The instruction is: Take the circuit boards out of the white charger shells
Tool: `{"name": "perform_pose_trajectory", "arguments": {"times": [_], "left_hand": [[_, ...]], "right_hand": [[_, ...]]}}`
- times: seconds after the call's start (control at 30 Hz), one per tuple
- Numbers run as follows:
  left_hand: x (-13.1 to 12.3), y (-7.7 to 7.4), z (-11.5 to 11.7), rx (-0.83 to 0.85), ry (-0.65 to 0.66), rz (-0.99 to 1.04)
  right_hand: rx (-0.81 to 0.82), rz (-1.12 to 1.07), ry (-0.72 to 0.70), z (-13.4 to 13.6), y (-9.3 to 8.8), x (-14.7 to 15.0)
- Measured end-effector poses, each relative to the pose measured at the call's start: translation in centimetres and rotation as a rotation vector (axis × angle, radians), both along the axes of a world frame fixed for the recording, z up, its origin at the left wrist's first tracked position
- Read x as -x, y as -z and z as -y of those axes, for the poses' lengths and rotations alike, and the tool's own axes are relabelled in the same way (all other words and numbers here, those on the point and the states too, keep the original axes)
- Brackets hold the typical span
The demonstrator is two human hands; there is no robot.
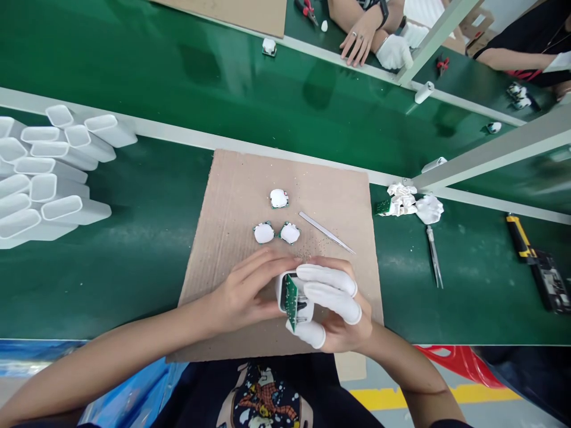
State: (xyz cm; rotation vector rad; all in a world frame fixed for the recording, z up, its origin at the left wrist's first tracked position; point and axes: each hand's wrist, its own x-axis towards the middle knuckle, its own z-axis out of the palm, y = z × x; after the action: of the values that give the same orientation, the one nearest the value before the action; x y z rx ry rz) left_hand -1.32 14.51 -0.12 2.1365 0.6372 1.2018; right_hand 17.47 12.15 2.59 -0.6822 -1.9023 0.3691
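My left hand (254,285) is closed around a white plastic housing (281,292), whose open end faces right. In my right hand (343,306), with white finger cots on several fingers, is a green circuit board (291,300). The board stands on edge at the housing's mouth; how far it goes in is hidden. Beyond my hands, on a cardboard sheet (232,196), lie three small white-topped circuit modules, the farthest one (279,198) apart from the nearer pair. Metal tweezers (327,232) rest to their right.
Several white housings (57,157) are stacked at the left. At the right lie crumpled white pieces (402,199), another pair of tweezers (434,257) and a yellow-black tool (520,238). A white rail (178,132) edges the bench; a co-worker's hands (363,35) rest beyond it.
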Motion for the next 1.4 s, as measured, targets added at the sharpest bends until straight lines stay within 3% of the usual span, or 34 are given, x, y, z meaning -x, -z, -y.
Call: {"name": "perform_pose_trajectory", "arguments": {"times": [1.17,1.4], "left_hand": [[-0.2,-0.2,0.0,0.053,-0.001,-0.007],[-0.2,-0.1,-0.2,0.082,0.015,0.017]], "right_hand": [[0.020,-0.006,0.021,0.1,0.4,0.3],[-0.012,0.133,0.027,-0.3,1.0,-0.4]]}}
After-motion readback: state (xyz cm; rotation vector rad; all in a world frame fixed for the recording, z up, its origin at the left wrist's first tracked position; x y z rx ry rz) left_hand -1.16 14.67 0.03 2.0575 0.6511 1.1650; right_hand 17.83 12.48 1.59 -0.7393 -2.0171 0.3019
